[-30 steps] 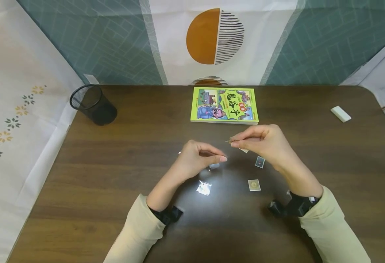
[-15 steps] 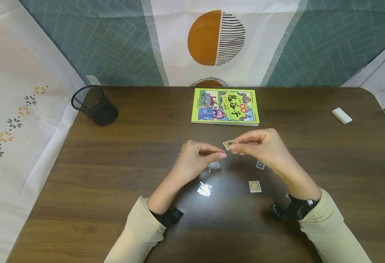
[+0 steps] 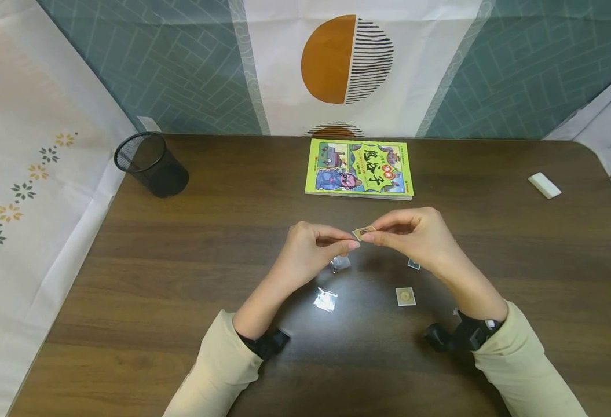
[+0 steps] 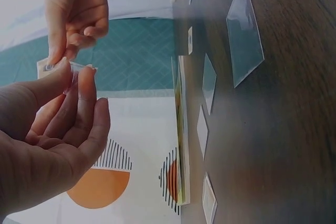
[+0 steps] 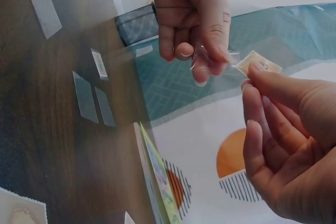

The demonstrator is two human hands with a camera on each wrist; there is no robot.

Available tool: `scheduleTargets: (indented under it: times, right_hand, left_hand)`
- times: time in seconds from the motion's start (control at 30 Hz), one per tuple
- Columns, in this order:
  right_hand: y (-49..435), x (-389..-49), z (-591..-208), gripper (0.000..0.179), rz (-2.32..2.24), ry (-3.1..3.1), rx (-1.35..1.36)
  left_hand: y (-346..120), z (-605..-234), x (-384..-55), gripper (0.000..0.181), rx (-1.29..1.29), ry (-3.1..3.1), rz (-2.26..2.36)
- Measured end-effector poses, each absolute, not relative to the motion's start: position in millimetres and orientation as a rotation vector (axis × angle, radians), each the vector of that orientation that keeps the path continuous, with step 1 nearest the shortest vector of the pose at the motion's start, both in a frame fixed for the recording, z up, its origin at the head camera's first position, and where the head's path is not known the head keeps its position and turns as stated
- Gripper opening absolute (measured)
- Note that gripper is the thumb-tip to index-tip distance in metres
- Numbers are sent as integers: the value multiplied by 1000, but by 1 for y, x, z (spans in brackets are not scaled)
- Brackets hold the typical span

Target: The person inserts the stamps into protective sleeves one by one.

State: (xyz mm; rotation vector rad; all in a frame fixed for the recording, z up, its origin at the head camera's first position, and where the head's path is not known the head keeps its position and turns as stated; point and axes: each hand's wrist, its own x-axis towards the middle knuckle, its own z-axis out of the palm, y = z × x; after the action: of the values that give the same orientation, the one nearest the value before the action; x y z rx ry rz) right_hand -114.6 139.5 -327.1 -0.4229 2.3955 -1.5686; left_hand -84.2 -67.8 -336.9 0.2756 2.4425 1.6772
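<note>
My right hand [image 3: 424, 234] pinches a small beige postage stamp [image 5: 269, 65] with toothed edges between thumb and forefinger. Close beside it, my left hand [image 3: 307, 252] pinches a small clear plastic sleeve [image 5: 200, 59]; from above, the fingers hide most of this sleeve. Both hands are raised over the table, and the stamp's near corner is right at the sleeve in the right wrist view. Below them lie a shiny clear sleeve [image 3: 326, 299], another one [image 3: 340, 263] partly under the left hand, a beige stamp [image 3: 405, 296] and a dark stamp [image 3: 413, 264] partly covered by the right hand.
A yellow-green comic-style book [image 3: 359, 169] lies at the back of the wooden table [image 3: 128, 301]. A black mesh pen cup [image 3: 154, 168] stands at the back left, and a white block [image 3: 544, 185] lies at the far right. Patterned cloth hangs behind.
The right hand has moved slightly down and left and turned the stamp from edge-on to face-up, bringing it to the left fingertips. The left hand has stayed nearly still.
</note>
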Motion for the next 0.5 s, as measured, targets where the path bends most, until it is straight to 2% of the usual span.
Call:
scheduleTargets:
  times: [0.5]
  right_hand:
    - [142,-111,-323,14,-1355,2644,-612]
  left_hand:
    - [-65,-335,-81,12,323,2520,1618]
